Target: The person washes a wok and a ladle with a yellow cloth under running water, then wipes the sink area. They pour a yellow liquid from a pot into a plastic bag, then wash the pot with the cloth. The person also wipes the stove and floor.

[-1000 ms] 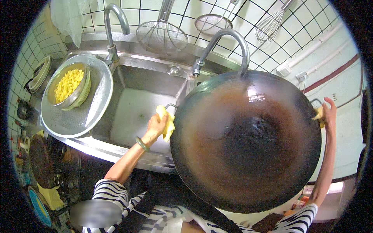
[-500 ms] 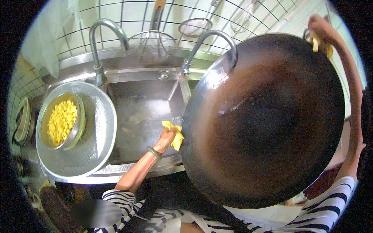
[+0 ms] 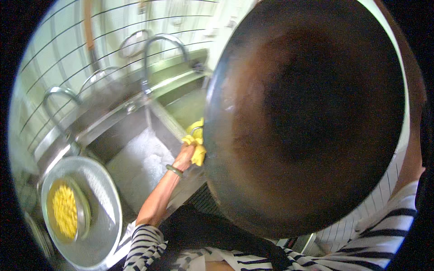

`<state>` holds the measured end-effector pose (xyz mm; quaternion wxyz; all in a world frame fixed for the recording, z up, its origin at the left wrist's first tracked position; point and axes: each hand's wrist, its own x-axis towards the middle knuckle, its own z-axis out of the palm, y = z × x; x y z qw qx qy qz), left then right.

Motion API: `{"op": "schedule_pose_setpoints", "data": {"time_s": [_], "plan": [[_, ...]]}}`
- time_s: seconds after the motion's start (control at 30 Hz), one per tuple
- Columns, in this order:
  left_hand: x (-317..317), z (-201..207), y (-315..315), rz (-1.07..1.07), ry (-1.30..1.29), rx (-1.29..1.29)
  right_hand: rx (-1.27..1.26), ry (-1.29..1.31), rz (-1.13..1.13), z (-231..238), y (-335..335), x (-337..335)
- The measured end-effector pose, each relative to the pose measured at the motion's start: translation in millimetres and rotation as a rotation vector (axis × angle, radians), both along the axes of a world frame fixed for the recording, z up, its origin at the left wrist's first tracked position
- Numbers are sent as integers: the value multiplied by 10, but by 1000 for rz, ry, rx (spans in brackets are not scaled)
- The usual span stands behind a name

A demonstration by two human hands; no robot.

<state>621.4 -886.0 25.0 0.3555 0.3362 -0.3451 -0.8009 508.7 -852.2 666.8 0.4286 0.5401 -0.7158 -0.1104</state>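
Observation:
A large dark wok [image 3: 307, 117], browned inside, is tipped up with its hollow toward me and fills the right half of the head view. Fingers closed, my left hand [image 3: 185, 153] grips the wok's left loop handle [image 3: 195, 129] through a yellow cloth [image 3: 198, 156]. A bangle [image 3: 174, 170] circles that wrist. My right arm [image 3: 412, 140] runs up behind the wok's right rim; its hand is out of sight.
Left of the wok lies a wet steel sink [image 3: 120, 178], with one curved tap [image 3: 61, 92] and another tap [image 3: 167, 38] behind. A second basin [image 3: 187, 106] adjoins it. At lower left, a wide metal pan [image 3: 105, 221] carries a bowl of yellow pieces [image 3: 65, 210].
The view has turned to the right, so sink, taps and pan sit further left. The wok has moved up and right over the sink's edge. My right hand has passed out of sight.

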Motion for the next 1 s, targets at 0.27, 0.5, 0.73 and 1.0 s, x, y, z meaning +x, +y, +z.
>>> {"op": "schedule_pose_setpoints", "data": {"time_s": [0.27, 0.5, 0.73, 1.0], "plan": [[-322, -380, 366, -245, 17, -203, -89, -489, -275, -549, 1928, -1932], [-1140, 48, 1383, -299, -295, -467, -155, -734, -160, -1713, 4956, -3422], [-2421, 779, 3257, -539, -360, -619, -790, -1171, -438, -2749, 8750, -3519], [-3407, 1909, 4184, -1183, -186, -790, -1241, -870, -940, -3687, 10991, -2127]]}}
